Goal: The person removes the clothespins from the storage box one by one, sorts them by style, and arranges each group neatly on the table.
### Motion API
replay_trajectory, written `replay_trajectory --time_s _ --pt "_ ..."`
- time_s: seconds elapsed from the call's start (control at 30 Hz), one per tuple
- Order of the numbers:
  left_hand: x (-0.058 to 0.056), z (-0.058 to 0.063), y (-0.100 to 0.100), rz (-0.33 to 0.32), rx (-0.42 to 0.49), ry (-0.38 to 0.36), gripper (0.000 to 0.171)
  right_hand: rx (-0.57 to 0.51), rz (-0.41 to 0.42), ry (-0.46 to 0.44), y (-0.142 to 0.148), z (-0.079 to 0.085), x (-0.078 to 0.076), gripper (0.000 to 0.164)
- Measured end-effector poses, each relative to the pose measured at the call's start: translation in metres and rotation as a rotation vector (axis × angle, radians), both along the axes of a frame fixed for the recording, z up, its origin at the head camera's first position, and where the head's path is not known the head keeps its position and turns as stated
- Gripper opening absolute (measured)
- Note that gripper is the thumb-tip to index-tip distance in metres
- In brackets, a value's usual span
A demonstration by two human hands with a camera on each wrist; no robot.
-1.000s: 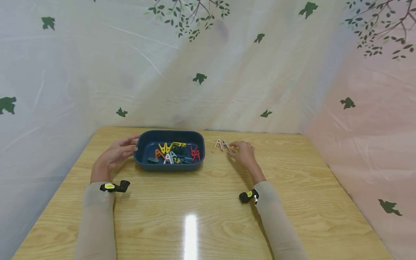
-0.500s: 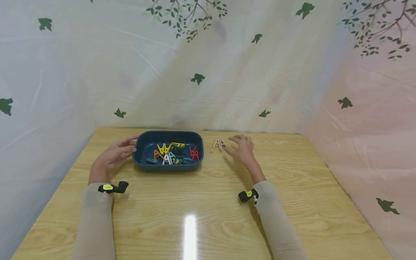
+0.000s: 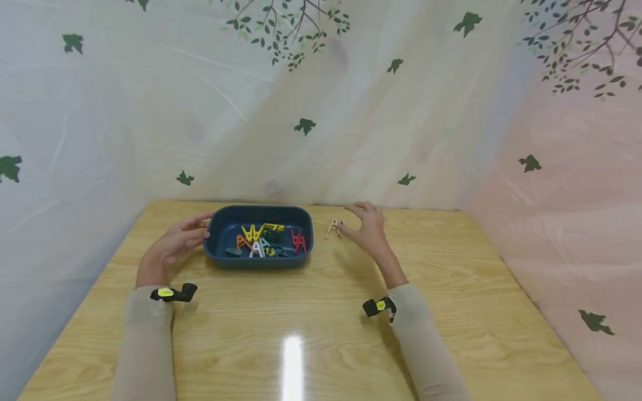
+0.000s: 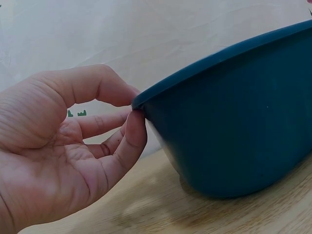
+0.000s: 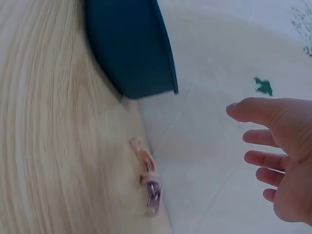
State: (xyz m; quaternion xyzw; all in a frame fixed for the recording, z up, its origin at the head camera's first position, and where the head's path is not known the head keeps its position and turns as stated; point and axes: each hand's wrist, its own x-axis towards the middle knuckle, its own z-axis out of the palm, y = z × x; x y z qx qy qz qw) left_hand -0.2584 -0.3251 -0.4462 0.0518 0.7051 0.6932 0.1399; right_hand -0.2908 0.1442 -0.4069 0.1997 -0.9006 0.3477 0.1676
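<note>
A dark blue plastic tub (image 3: 258,264) stands on the wooden table, holding several clothespins: yellow ones (image 3: 252,233), an orange one (image 3: 243,242), white and pale ones (image 3: 258,247), dark green ones and red ones (image 3: 298,240). My left hand (image 4: 73,141) pinches the tub's left rim between its fingertips. Right of the tub, a peach clothespin (image 5: 144,155) and a purple clothespin (image 5: 153,197) lie together on the table. My right hand (image 3: 370,231) hovers beside them, thumb and fingers apart, holding nothing. In the head view its thumb partly covers the purple clothespin.
The wooden table (image 3: 241,334) ends at a pale cloth backdrop (image 3: 241,139) with printed green birds and branches, just behind the tub. A small black camera (image 3: 378,306) sits on the right cuff, another (image 3: 173,293) on the left cuff.
My right hand has lifted and shifted left over the loose clothespins, its fingers spreading apart. The left hand stays at the tub's rim, and the head view has tilted slightly.
</note>
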Motion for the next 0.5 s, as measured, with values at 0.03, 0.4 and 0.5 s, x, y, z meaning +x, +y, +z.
replay_trajectory --time_s 0.03,0.4,0.5 --pt "0.000 0.000 0.000 -0.001 -0.001 0.000 0.065 -0.005 0.012 0.020 -0.004 0.002 0.002 0.049" --pt "0.001 -0.001 -0.001 -0.003 0.012 -0.006 0.065 0.183 0.154 0.150 -0.071 0.025 0.022 0.050" --pt "0.000 -0.002 -0.001 -0.002 0.027 0.001 0.064 0.241 0.199 0.141 -0.091 0.028 0.023 0.050"
